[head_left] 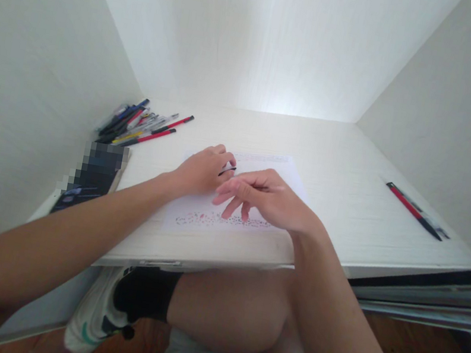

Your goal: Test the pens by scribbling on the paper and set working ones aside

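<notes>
My left hand (206,170) rests on a white sheet of paper (230,207), its fingers curled around a small, thin black pen part (227,171). Most of that piece is hidden by the fingers. Close on its right, my right hand (266,196) hovers over the sheet, palm turned sideways. Its fingers hang loosely apart and nothing shows between them. Rows of small red and black marks run along the near part of the paper, and lines of text cross its far edge.
A pile of pens (136,124) lies at the desk's back left, beside a dark, partly blurred-out object (98,171). Red-and-black and clear pens (414,211) lie near the right wall. White panels enclose the white desk (344,231). My crossed leg is beneath its front edge.
</notes>
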Action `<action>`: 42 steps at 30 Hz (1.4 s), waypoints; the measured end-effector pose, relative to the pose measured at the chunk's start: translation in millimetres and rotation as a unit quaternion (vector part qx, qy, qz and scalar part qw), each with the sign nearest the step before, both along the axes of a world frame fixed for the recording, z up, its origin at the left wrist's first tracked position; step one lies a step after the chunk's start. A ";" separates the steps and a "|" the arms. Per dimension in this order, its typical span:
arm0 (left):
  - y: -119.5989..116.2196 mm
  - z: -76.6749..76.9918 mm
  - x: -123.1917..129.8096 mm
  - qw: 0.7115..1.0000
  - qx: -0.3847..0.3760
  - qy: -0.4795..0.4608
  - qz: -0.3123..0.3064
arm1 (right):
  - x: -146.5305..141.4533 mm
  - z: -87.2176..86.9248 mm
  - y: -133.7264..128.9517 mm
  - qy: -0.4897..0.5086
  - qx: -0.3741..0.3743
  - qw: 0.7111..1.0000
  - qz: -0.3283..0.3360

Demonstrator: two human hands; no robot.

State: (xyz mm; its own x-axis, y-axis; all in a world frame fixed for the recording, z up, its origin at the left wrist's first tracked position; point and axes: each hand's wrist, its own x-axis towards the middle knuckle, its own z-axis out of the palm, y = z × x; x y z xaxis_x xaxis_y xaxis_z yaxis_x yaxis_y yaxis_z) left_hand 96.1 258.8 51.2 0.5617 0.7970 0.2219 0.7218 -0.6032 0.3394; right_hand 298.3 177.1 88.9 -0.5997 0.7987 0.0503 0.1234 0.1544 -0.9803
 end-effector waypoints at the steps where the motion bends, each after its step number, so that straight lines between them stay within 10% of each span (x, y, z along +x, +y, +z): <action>1: 0.4 -0.1 0.4 1.000 0.006 0.011 0.005 | -5.7 -3.6 -1.5 -0.010 0.016 1.000 0.021; 42: -4.5 3.5 2.6 0.998 0.025 0.053 0.024 | -24.5 -32.7 -31.0 -0.131 0.099 0.986 -0.040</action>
